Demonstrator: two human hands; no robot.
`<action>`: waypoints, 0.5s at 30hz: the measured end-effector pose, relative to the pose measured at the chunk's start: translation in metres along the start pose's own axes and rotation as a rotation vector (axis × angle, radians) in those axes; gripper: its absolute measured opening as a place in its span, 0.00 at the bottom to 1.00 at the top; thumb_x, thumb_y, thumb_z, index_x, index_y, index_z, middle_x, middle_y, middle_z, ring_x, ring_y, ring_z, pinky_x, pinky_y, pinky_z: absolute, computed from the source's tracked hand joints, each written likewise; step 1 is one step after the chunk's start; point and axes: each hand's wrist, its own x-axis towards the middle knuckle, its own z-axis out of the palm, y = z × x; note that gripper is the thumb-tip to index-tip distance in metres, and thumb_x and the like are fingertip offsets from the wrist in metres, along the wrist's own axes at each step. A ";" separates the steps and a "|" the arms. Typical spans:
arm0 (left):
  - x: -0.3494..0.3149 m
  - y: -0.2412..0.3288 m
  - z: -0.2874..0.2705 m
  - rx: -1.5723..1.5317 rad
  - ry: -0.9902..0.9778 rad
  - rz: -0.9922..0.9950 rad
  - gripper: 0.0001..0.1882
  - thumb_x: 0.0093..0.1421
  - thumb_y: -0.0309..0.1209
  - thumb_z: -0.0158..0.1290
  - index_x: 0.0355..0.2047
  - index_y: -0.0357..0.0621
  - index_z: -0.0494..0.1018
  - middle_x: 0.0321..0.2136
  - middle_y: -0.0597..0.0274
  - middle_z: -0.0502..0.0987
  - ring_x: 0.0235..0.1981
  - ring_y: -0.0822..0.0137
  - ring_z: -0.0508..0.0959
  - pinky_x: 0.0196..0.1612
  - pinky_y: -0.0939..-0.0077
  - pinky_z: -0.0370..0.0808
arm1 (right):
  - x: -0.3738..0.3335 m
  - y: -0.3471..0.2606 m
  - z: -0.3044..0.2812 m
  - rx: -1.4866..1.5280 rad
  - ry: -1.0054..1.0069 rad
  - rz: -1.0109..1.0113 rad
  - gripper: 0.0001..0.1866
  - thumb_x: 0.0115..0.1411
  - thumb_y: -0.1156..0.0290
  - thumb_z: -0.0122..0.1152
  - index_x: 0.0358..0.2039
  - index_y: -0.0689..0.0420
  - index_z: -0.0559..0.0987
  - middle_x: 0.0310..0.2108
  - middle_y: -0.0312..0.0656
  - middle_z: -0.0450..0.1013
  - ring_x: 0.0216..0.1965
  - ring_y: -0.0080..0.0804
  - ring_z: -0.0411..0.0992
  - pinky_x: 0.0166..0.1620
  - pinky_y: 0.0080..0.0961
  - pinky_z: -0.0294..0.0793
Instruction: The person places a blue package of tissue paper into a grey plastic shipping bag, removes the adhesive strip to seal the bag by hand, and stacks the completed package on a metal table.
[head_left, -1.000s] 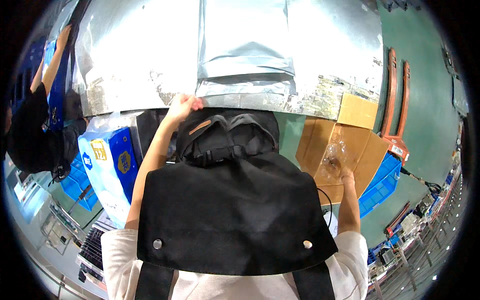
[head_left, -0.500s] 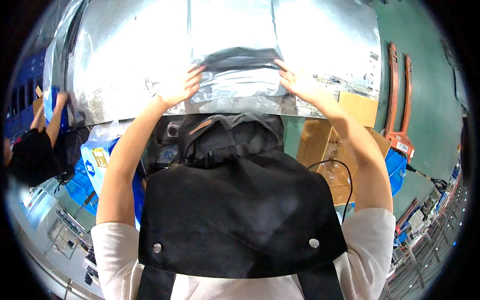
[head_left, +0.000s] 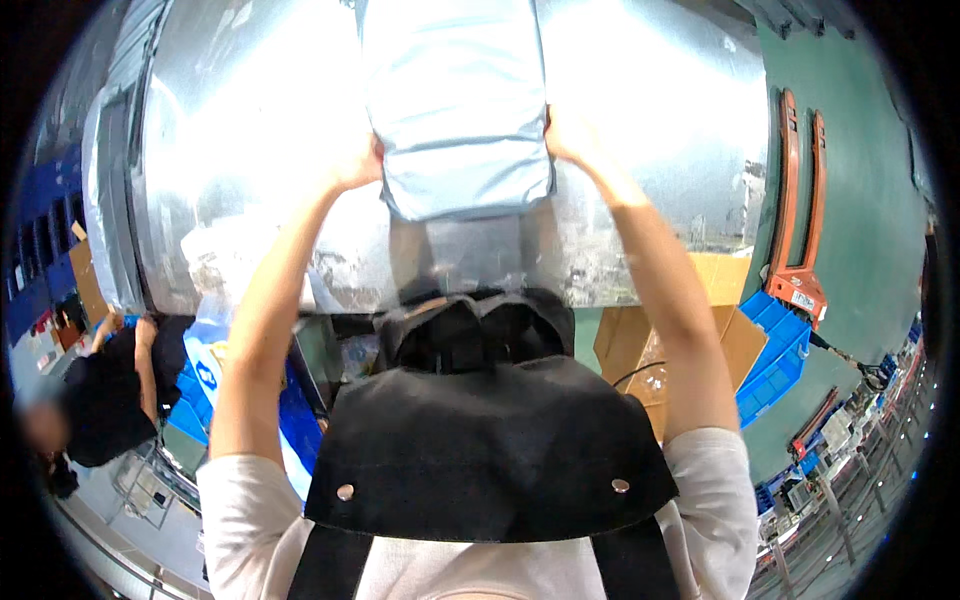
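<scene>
A plump parcel in a pale grey plastic mailing bag (head_left: 455,115) lies on the metal-topped table (head_left: 660,190), its near end rounded and creased. My left hand (head_left: 362,165) is against its left side and my right hand (head_left: 566,138) against its right side, so the parcel is gripped between them. The fingers of both hands are partly hidden along or under the parcel's edges. The parcel's far end runs out of the top of the view.
Below the table's near edge on the right stand an open cardboard box (head_left: 738,345) and a blue crate (head_left: 770,370). An orange pallet jack (head_left: 797,265) is on the green floor. A blue-and-white package (head_left: 208,350) is by my left arm. A person in black (head_left: 110,400) works farther left.
Both hands have moved from the bag's dark, lifted edge to the parcel's two sides. That dark edge is out of sight now, and the bag looks fuller and smoother.
</scene>
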 end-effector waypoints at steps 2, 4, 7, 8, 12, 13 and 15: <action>0.047 -0.106 0.059 -0.202 0.579 -0.156 0.15 0.52 0.26 0.45 0.40 0.28 0.66 0.37 0.46 0.72 0.41 0.58 0.71 0.45 0.67 0.67 | 0.025 -0.020 0.039 0.309 0.126 0.007 0.10 0.48 0.72 0.51 0.32 0.60 0.74 0.26 0.49 0.73 0.31 0.42 0.72 0.36 0.34 0.69; 0.066 -0.054 0.055 -0.853 0.635 -0.275 0.16 0.53 0.23 0.41 0.42 0.28 0.65 0.37 0.48 0.72 0.41 0.58 0.72 0.46 0.69 0.67 | 0.018 -0.015 0.033 0.567 0.281 0.269 0.09 0.50 0.75 0.48 0.33 0.61 0.72 0.27 0.49 0.72 0.32 0.43 0.71 0.36 0.34 0.69; 0.079 -0.044 0.063 -1.433 0.579 -0.179 0.19 0.57 0.29 0.38 0.46 0.29 0.62 0.38 0.48 0.71 0.41 0.55 0.72 0.47 0.63 0.68 | 0.028 -0.007 0.034 0.698 0.383 0.309 0.11 0.55 0.76 0.43 0.37 0.62 0.70 0.32 0.52 0.71 0.36 0.46 0.70 0.40 0.33 0.68; 0.069 -0.027 0.063 -1.605 0.459 -0.231 0.19 0.58 0.30 0.37 0.47 0.30 0.61 0.39 0.47 0.70 0.42 0.54 0.71 0.48 0.61 0.68 | 0.026 0.001 0.036 0.740 0.418 0.315 0.11 0.56 0.76 0.42 0.38 0.62 0.70 0.34 0.52 0.71 0.37 0.46 0.70 0.41 0.34 0.67; 0.003 0.109 0.091 -1.671 0.139 -0.379 0.26 0.58 0.37 0.41 0.50 0.27 0.54 0.46 0.43 0.65 0.46 0.54 0.69 0.48 0.59 0.68 | 0.015 0.121 -0.011 0.558 0.098 0.079 0.16 0.59 0.72 0.38 0.46 0.62 0.67 0.41 0.54 0.69 0.41 0.48 0.69 0.45 0.33 0.66; 0.007 0.125 0.143 -1.138 0.396 -0.039 0.25 0.56 0.37 0.44 0.48 0.30 0.58 0.43 0.44 0.67 0.46 0.55 0.69 0.47 0.60 0.68 | 0.010 0.129 -0.058 0.345 0.010 -0.048 0.17 0.58 0.69 0.40 0.46 0.63 0.67 0.41 0.52 0.70 0.41 0.47 0.69 0.44 0.32 0.67; 0.009 0.152 0.191 -0.336 0.063 0.515 0.25 0.53 0.36 0.49 0.49 0.36 0.62 0.43 0.50 0.70 0.47 0.58 0.69 0.47 0.62 0.68 | -0.011 0.163 -0.146 0.073 -0.065 -0.070 0.21 0.57 0.63 0.44 0.45 0.65 0.68 0.39 0.51 0.71 0.39 0.43 0.70 0.43 0.31 0.68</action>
